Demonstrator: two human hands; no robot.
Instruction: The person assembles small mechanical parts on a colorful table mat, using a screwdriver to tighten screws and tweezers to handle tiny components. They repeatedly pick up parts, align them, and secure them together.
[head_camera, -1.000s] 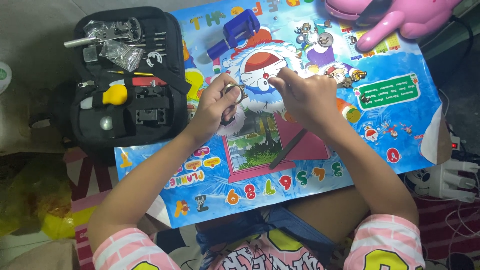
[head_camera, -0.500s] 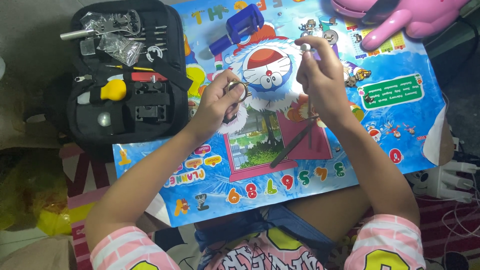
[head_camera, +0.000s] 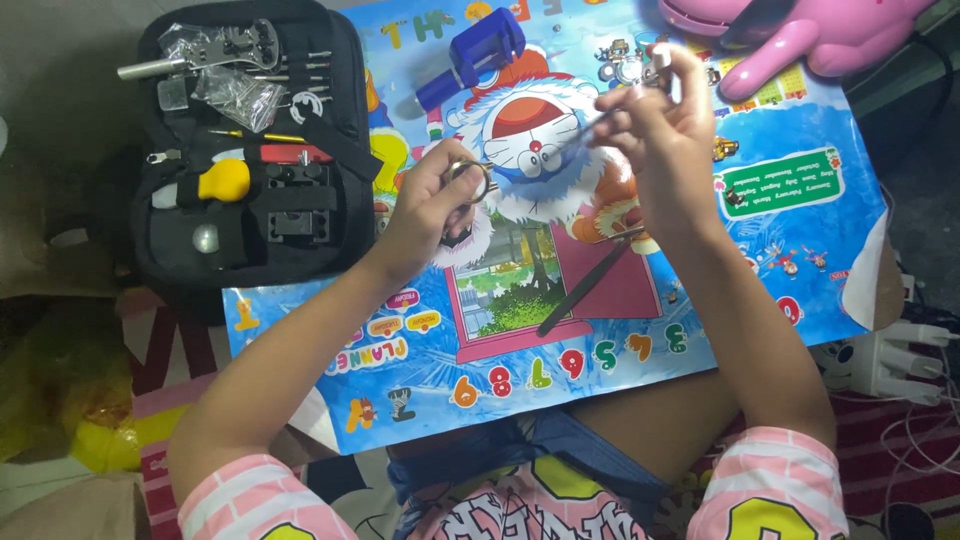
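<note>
My left hand (head_camera: 425, 210) pinches a small round metal watch case (head_camera: 470, 180) just above a colourful cartoon mat (head_camera: 640, 350). To the right and higher up, my right hand (head_camera: 665, 135) grips a thin metal tool (head_camera: 585, 128) whose tip points left toward the case without touching it. A pair of dark tweezers (head_camera: 590, 285) lies loose on the mat below my right hand. Several tiny watch parts (head_camera: 625, 65) sit on the mat just beyond my right fingers.
An open black tool kit (head_camera: 250, 150) with a yellow-handled tool lies at the left. A blue watch-holder tool (head_camera: 470, 55) stands at the mat's top, and a pink toy (head_camera: 800, 35) at the top right. At the right edge is a white power strip (head_camera: 880, 360).
My right hand has lifted away from the watch case and moved up and to the right with the thin tool. My left hand has kept its hold on the case, nearly still.
</note>
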